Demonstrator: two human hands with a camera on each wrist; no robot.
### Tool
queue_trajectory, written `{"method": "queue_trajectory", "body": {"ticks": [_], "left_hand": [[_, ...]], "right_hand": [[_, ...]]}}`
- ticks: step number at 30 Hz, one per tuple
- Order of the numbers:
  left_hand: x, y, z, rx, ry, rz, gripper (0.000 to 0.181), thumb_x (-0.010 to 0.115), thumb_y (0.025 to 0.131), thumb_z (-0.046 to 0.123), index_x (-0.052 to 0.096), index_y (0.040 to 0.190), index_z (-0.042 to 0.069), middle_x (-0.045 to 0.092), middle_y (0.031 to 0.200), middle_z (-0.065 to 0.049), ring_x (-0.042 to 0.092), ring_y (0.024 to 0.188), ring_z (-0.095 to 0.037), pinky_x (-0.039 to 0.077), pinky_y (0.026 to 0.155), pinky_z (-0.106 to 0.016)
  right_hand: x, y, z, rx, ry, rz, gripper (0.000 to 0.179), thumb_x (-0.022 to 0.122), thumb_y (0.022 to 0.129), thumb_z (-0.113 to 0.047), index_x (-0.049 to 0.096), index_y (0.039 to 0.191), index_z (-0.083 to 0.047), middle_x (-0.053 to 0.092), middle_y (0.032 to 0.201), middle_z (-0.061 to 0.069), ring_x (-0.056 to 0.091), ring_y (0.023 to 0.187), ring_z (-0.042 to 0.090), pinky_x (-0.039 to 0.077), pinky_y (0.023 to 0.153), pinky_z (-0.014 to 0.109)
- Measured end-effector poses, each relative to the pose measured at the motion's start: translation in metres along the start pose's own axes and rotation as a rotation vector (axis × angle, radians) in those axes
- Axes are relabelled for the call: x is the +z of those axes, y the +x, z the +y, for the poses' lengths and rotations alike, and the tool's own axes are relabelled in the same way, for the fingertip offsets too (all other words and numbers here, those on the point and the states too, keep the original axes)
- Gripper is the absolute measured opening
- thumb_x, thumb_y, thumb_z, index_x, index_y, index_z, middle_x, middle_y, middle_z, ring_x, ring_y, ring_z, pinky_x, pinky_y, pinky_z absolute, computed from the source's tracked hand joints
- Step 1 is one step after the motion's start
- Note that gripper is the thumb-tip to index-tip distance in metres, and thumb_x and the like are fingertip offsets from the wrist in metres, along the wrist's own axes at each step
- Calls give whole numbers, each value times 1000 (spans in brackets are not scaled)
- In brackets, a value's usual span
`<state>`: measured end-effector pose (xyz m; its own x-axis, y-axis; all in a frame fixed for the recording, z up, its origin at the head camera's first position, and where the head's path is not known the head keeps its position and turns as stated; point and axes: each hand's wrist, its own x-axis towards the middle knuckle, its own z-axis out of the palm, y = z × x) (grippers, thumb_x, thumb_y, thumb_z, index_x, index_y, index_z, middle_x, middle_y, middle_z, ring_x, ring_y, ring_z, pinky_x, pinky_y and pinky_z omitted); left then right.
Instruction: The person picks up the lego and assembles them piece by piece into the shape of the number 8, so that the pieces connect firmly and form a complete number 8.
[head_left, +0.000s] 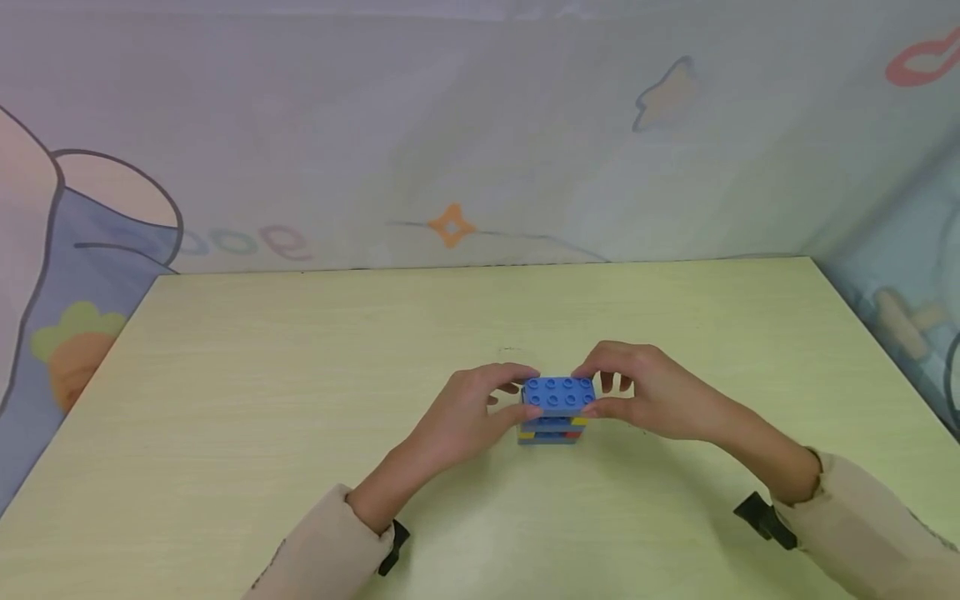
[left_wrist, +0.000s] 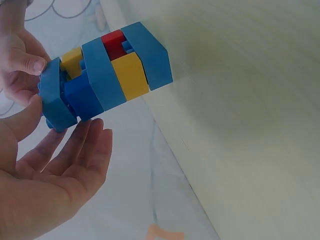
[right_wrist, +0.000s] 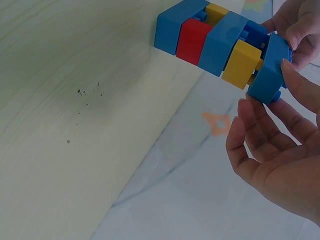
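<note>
A small tower of toy building bricks stands on the pale table. Its top blue brick shows two rows of studs. My left hand pinches that brick's left end between thumb and fingers, while my right hand pinches the right end. Under it, in the left wrist view, come a dark blue brick and a yellow one, then a middle blue brick. A red brick and another yellow brick sit above the bottom blue brick. A narrow gap shows beneath the top brick.
The table reaches back to a printed cloth backdrop. Small dark specks mark the tabletop beyond the tower. Black straps hang at both sleeve cuffs.
</note>
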<state>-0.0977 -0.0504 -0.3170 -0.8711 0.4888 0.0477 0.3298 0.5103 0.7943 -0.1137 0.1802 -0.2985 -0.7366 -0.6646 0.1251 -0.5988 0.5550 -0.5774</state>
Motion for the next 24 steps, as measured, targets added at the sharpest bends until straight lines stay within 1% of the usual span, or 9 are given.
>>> {"method": "queue_trajectory", "body": {"ticks": [4,9,16,21,24], "left_hand": [[-1,1,1,-11,-4,-3,31,65,85,16,61,114,5,64,108,-5,59,100,-21,48,81,-37],[-1,2,2,-20,-18,-6,30,65,85,16,61,113,5,64,106,-5,59,100,-21,48,82,-37],[0,2,1,-19,-18,-4,30,65,86,15,61,113,4,63,107,-5,59,99,-20,49,81,-35],[1,2,-1,-21,-17,0,30,64,86,14,60,114,4,63,109,-6,59,100,-20,49,79,-32],[3,1,-3,-23,-22,4,31,64,86,14,60,115,3,63,110,-7,59,101,-21,49,79,-32]], "right_hand": [[-1,1,0,4,-7,-7,25,74,76,-10,62,97,-5,59,89,-5,52,75,16,47,62,27],[-1,1,0,9,1,-9,26,74,76,-10,62,98,-5,58,89,-5,51,75,12,48,62,31],[-1,1,-1,16,4,-14,25,74,76,-11,63,97,-4,57,89,-5,50,74,9,47,62,29],[0,2,0,15,2,-10,25,74,76,-11,63,97,-4,58,90,-5,50,74,11,47,62,30],[1,1,1,1,-4,-6,25,74,76,-11,63,97,-5,59,90,-5,50,74,12,45,62,28]]}}
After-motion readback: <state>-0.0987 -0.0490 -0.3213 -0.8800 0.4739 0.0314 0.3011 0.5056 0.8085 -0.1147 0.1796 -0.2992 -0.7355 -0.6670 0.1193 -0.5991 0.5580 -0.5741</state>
